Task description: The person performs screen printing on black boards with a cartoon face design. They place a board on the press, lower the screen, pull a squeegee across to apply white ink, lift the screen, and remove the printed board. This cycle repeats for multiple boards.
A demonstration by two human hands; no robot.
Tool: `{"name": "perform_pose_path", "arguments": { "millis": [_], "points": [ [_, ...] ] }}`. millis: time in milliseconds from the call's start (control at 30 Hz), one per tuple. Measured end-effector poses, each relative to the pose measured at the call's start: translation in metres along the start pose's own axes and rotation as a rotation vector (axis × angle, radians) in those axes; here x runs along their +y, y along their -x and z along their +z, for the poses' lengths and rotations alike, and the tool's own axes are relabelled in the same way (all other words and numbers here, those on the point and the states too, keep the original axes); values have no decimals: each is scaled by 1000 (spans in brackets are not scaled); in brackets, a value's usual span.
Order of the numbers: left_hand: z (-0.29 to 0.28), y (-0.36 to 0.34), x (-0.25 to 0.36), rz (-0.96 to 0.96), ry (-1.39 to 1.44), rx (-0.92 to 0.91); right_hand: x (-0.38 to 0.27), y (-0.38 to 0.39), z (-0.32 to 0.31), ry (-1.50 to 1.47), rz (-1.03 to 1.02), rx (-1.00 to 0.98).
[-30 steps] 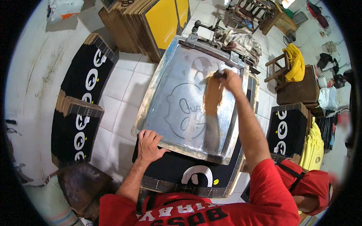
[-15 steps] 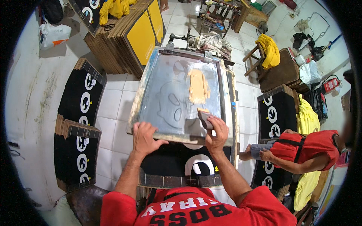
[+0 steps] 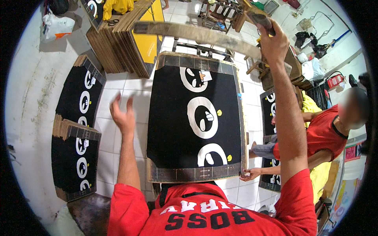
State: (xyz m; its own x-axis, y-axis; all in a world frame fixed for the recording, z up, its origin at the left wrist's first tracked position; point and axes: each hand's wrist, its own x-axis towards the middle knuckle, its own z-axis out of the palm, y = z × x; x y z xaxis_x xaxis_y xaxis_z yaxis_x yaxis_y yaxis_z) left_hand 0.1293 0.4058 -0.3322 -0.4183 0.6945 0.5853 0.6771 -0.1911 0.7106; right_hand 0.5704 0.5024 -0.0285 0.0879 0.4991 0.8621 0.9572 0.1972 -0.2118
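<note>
My right hand [image 3: 274,42] is raised at the upper right, its fingers closed round a dark squeegee [image 3: 260,20]. Against that hand is the raised screen-printing frame [image 3: 193,34], seen edge-on as a pale bar; I cannot tell whether the fingers grip it too. My left hand [image 3: 123,115] is open, fingers apart, left of the board and touching nothing. Between my arms lies black fabric [image 3: 169,118] on a board, printed with white rings and small yellow marks. Near its far end a white patch [image 3: 205,76] carries a tan shape.
Boards with similar black fabric [image 3: 75,157] stand at left and others [image 3: 269,175] at right. A co-worker in red [image 3: 311,137] stands at right, one hand [image 3: 252,173] by the board's near right corner. A board stack [image 3: 114,47] with scissors [image 3: 113,22] stands far left.
The screen frame has swung up off the fabric, uncovering the prints. My right hand has risen with the squeegee; my left hand has left the frame. The co-worker has leaned toward the board.
</note>
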Motion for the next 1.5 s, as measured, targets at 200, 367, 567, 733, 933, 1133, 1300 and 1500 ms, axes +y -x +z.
{"name": "perform_pose_path", "arguments": {
  "millis": [200, 367, 567, 733, 933, 1133, 1300, 1500],
  "points": [
    [-86, 320, -218, -778, -452, -922, 18, -49, 11, 160, 22, -79],
    [-151, 492, -238, -1540, 215, -565, 26, -72, 20, 276, 27, -52],
    [-142, 514, -218, -638, -350, -695, 31, -87, 31, 248, 27, -96],
    [-133, 483, -177, -673, -492, -353, 27, -87, 19, 184, 23, -114],
    [-142, 382, -172, -588, -578, -351, 11, -72, 13, 222, 165, -143],
    [-186, 135, -152, -367, -1003, -296, 18, -83, 18, 118, 25, -97],
    [-371, 16, -88, -294, -990, -139, 18, -95, 21, 110, 23, -17],
    [-601, -6, -51, -484, -630, 96, 20, -110, 27, 37, 62, -27]
  ]
}}
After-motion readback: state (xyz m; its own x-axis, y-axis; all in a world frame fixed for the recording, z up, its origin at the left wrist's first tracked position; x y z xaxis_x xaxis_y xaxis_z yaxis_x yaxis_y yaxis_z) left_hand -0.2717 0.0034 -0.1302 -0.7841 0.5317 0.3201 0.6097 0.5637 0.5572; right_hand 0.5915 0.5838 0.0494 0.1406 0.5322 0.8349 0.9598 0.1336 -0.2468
